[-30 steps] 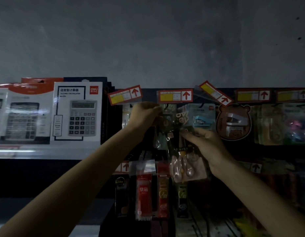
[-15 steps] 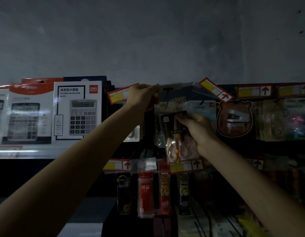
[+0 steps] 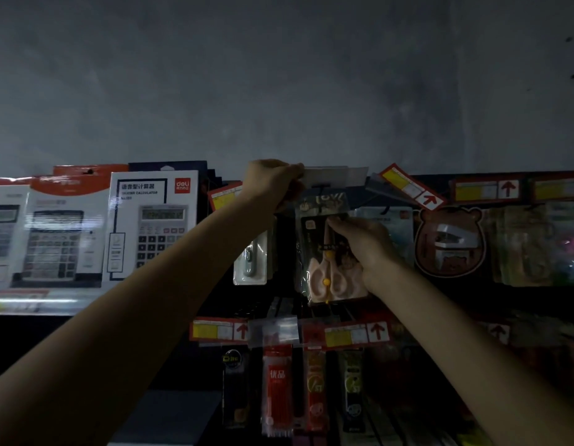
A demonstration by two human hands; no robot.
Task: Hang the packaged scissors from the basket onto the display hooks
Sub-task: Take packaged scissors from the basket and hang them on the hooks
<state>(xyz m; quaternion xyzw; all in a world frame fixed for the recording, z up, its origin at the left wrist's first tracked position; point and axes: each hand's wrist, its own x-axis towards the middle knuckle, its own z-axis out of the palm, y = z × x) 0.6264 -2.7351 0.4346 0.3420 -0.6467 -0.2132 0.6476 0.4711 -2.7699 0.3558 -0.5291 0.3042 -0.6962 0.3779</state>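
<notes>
Pinching the packaged scissors [image 3: 327,252] around the middle between thumb and curled fingers, the right hand [image 3: 367,246] holds the pack upright against the dark display board. The pack's top edge sits just under a display hook [image 3: 321,187]. In the dim light it cannot be told whether the hang hole is already over the hook tip. The left hand [image 3: 272,180] grips the near end of a clear price-tag flap [image 3: 335,175] and holds it tipped up, out of the hook's way. If that hold loosens, the flap would likely drop across the hook and block the pack. If the soft plastic top buckles or the hole misses the tip, the pack could slip down onto the pen packs [image 3: 277,387] below. Both bare arms reach up and forward. The left forearm rises from the lower left with its hand highest. The right forearm comes from the lower right, wrist bent, back of the hand facing the viewer. Boxed calculators [image 3: 150,226] stand to the left. The basket is not in view.
</notes>
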